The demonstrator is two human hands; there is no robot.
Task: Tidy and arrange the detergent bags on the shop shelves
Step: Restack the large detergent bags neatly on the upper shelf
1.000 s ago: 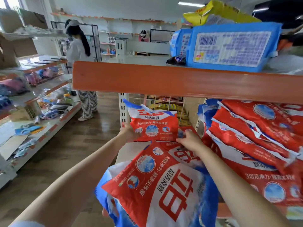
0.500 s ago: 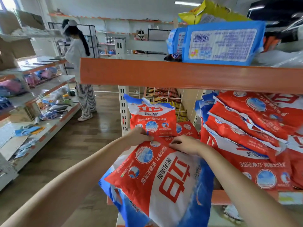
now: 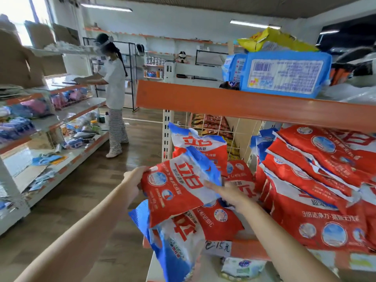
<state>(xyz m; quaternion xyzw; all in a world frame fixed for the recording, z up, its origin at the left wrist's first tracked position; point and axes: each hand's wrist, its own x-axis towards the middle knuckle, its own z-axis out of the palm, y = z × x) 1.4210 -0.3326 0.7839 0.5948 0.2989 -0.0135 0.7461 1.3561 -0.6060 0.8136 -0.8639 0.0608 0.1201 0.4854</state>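
Shop shelving with an orange shelf edge (image 3: 244,106) frames a red detergent bag (image 3: 177,188), lifted above the bags heaped on the shelf. Left hand (image 3: 134,180) grips its left edge; right hand (image 3: 227,193) lies straight-fingered against its right side.

Two bare forearms enter from the near edge, one from the near left and one from the near right, and taper toward the wrists further in. Neither carries a sleeve, cuff, watch, bracelet or glove along the length that shows; the arms are uncovered from the frame's edge to the hands. The bare left hand (image 3: 136,181) shows its back and knuckles, with no ring to be seen. The bare right hand (image 3: 230,193) is blurred, its fingers long and slim; whether the nails are painted cannot be told. No other part of the person's body shows.
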